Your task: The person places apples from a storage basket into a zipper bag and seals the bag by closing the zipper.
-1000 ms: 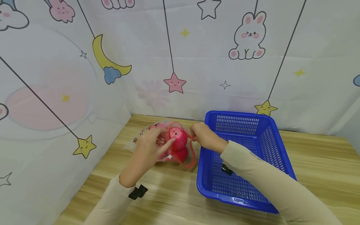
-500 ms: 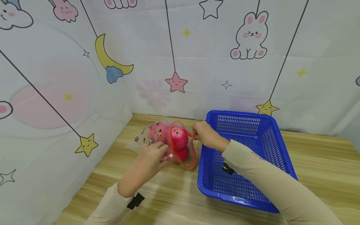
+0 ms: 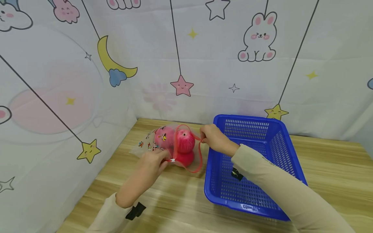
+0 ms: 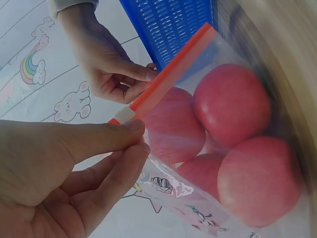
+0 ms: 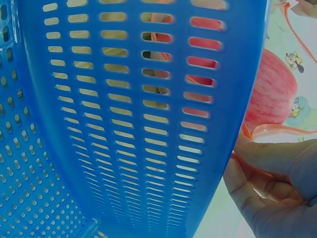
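Observation:
A clear plastic zipper bag (image 3: 142, 150) with cartoon prints lies on the table, its mouth spread towards the basket. Several red apples (image 4: 233, 104) sit inside. An orange-red zip strip (image 4: 173, 69) edges the opening, and a small white slider (image 4: 124, 114) rides on it. My left hand (image 3: 147, 168) pinches the bag's edge right beside the slider, between thumb and fingers. At the opposite corner of the mouth, my right hand (image 3: 214, 139) pinches the end of the strip, close to the basket's rim. Part of the bag behind the left hand is hidden.
A blue perforated plastic basket (image 3: 250, 207) stands right of the bag, under the right forearm. The wood-grain table (image 3: 175, 200) meets a cartoon-printed cloth (image 3: 209, 71) at the back and left.
My left hand has gone from over the apples down to the bag's near edge and now pinches it by the slider. The right hand keeps its pinch, almost still.

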Demonstrator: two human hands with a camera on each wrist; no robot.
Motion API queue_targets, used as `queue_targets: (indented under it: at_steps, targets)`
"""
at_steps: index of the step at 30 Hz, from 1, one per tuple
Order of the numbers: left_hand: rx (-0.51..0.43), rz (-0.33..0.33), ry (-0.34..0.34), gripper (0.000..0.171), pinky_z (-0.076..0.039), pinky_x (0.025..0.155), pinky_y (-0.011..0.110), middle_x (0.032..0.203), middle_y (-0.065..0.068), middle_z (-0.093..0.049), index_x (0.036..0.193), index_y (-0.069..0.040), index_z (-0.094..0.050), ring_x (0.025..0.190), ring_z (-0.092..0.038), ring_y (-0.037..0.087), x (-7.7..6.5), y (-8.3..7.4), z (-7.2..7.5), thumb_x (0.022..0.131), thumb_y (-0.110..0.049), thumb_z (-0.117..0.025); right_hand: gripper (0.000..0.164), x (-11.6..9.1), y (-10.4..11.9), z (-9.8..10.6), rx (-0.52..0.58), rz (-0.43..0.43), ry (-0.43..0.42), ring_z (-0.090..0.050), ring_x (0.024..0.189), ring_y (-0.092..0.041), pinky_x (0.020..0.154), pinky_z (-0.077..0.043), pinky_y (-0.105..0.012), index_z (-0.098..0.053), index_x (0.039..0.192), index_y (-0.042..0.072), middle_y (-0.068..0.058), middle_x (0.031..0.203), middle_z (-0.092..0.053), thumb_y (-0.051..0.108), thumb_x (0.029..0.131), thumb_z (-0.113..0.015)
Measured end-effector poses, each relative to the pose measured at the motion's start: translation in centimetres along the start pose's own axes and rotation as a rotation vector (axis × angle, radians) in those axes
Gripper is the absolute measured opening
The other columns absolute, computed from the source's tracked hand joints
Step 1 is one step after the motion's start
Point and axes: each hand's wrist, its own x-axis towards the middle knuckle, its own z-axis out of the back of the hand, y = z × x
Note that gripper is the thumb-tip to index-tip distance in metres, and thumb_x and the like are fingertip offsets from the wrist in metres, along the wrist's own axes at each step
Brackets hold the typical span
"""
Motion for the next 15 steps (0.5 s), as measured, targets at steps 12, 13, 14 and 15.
queue_targets:
  at_steps: [12, 13, 14, 15]
  targets:
    - [-0.085, 0.057, -0.030, 0.030, -0.052, 0.058, 0.024, 0.075, -0.001, -0.066, 0.079, -0.009, -0.065, 0.066, -0.058, 0.008, -0.1, 0.1, 2.2, 0.069, 0.010, -0.085, 0.023, 0.2, 0.1, 1.9, 0.060, -0.035, -0.012, -0.054, 0.065, -0.016, 0.059, -0.046, -0.028, -0.059, 0.069, 0.003, -0.005, 0.069, -0.062, -0.007, 0.082, -0.076]
    - [-0.088, 0.062, -0.036, 0.029, -0.053, 0.059, 0.024, 0.076, -0.001, -0.066, 0.080, -0.009, -0.065, 0.066, -0.059, 0.008, -0.1, 0.1, 2.4, 0.069, 0.010, -0.085, 0.022, 0.2, 0.1, 2.1, 0.071, -0.046, -0.009, -0.055, 0.066, -0.016, 0.060, -0.048, -0.028, -0.060, 0.070, 0.003, -0.005, 0.071, -0.063, -0.007, 0.083, -0.075]
    - [-0.093, 0.063, -0.045, 0.029, -0.054, 0.059, 0.024, 0.076, -0.001, -0.066, 0.080, -0.009, -0.066, 0.066, -0.060, 0.009, -0.1, 0.1, 2.7, 0.069, 0.010, -0.085, 0.021, 0.2, 0.2, 2.4, 0.080, -0.056, -0.007, -0.056, 0.067, -0.017, 0.062, -0.049, -0.029, -0.061, 0.071, 0.002, -0.006, 0.072, -0.064, -0.007, 0.083, -0.074]
    - [-0.101, 0.062, -0.058, 0.030, -0.055, 0.059, 0.025, 0.077, 0.000, -0.067, 0.081, -0.009, -0.066, 0.067, -0.061, 0.009, -0.1, 0.0, 2.9, 0.068, 0.011, -0.085, 0.020, 0.3, 0.2, 2.6, 0.085, -0.062, -0.009, -0.058, 0.068, -0.018, 0.063, -0.049, -0.030, -0.061, 0.072, 0.002, -0.006, 0.073, -0.064, -0.007, 0.084, -0.074]
